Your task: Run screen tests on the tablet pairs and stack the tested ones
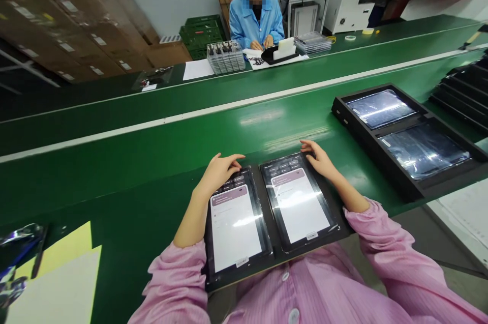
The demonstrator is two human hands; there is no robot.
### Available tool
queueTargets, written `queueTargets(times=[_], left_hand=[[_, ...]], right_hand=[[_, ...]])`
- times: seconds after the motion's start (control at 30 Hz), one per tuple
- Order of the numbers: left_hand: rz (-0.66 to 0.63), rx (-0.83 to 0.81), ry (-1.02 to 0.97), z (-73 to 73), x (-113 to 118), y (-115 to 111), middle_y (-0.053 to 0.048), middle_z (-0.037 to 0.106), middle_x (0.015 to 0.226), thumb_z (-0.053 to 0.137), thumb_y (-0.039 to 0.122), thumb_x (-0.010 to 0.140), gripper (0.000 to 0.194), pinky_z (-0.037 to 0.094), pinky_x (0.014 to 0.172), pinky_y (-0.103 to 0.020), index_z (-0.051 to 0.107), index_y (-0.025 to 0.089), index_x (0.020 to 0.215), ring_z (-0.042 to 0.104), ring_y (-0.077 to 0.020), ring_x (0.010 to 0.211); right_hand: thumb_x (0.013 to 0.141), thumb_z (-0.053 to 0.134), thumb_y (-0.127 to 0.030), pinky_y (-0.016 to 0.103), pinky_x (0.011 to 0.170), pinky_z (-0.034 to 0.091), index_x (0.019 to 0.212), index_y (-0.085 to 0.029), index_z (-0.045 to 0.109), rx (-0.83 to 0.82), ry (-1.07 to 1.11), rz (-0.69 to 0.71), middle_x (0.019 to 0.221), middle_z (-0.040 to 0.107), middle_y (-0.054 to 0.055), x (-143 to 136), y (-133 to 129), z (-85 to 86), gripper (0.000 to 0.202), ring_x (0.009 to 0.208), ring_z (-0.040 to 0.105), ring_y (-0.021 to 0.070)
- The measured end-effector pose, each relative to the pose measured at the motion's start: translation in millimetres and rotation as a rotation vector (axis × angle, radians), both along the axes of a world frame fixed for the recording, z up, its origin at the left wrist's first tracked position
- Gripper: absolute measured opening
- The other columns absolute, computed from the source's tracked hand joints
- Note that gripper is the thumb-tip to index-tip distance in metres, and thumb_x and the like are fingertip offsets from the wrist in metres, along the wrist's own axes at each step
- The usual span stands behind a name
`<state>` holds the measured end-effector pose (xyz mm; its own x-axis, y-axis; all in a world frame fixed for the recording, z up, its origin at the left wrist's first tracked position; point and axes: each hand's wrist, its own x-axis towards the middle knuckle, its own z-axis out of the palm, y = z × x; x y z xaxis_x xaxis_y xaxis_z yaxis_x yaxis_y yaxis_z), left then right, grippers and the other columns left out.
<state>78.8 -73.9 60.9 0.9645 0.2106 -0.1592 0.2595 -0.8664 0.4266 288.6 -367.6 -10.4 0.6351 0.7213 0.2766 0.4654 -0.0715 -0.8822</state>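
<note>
Two tablets lie side by side on a dark mat at the near edge of the green bench, their screens lit. The left tablet shows a white page with a mauve banner. A similar page glows on the right tablet. My left hand rests at the top of the left tablet, fingers stretched out over its upper edge and holding nothing. At the top right corner of the right tablet is my right hand, fingers apart and slightly bent. Both tablets carry a small white label at the bottom.
A black tray with two film-covered tablets stands to the right, near stacked black trays. Yellow and white sheets lie at left beside shiny tools. Across the bench, a person in blue works near clear plastic trays.
</note>
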Motion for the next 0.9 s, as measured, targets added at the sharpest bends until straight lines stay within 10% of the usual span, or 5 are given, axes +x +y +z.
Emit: queueTargets(times=[0.17,0.47,0.9], left_hand=[[0.002,0.002,0.044,9.5,-7,-5,-0.006,0.074,0.115,0.049,0.039,0.094,0.039,0.01,0.119,-0.062,0.056,0.027,0.13,0.067,-0.0256,0.108],[-0.249,0.128,0.258,16.3,-33,-28,-0.019,0.026,0.161,0.074,0.047,0.075,0.109,-0.004,0.111,-0.074,0.007,0.028,0.158,0.027,-0.0389,0.148],[-0.251,0.298,0.335,18.4,-33,-48,-0.027,0.027,0.158,0.076,0.039,0.072,0.117,0.004,0.113,-0.073,0.0,0.022,0.158,0.019,-0.0408,0.149]], right_hand=[[0.082,0.051,-0.027,0.044,0.099,0.047,0.121,-0.024,0.057,0.046,0.048,-0.143,0.107,0.063,0.007,-1,-9,3.5,0.039,0.102,0.061,0.0242],[0.09,0.051,-0.038,0.05,0.106,0.04,0.131,-0.026,0.052,-0.076,0.027,-0.184,0.128,0.054,0.01,-66,-56,-8.9,0.043,0.123,0.049,0.0301],[0.08,0.06,-0.039,0.056,0.107,0.036,0.14,-0.024,0.042,-0.202,-0.113,-0.153,0.132,0.047,0.013,-69,-54,-3.6,0.064,0.123,0.043,0.0352]])
